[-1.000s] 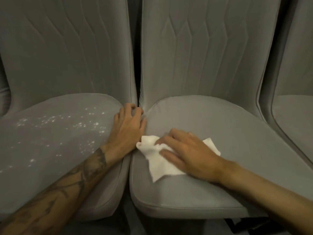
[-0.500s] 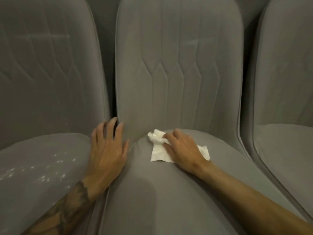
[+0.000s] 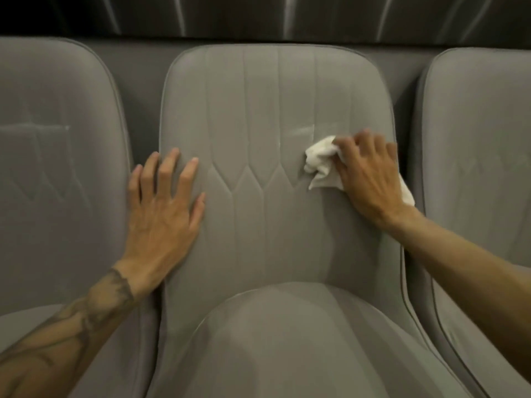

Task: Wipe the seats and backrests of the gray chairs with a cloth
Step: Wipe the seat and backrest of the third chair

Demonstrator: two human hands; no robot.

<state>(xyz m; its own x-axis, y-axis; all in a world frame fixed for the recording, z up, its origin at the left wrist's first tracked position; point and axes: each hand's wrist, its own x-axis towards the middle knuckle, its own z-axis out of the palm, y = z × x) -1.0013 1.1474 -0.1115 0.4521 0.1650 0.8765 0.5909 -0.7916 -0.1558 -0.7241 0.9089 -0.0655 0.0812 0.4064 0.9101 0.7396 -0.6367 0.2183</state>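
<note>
Head | left hand (image 3: 163,214) flat, fingers spread, on middle backrest (image 3: 273,110) left edge | right hand (image 3: 367,179) fingers bent, clutching bunched cloth (image 3: 320,156) against backrest right side

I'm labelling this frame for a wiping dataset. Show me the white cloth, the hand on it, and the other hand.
white cloth (image 3: 320,159), head view, its bunched part beside the fingers.
right hand (image 3: 370,180), head view, back of the hand.
left hand (image 3: 163,216), head view, back of the hand.
</note>
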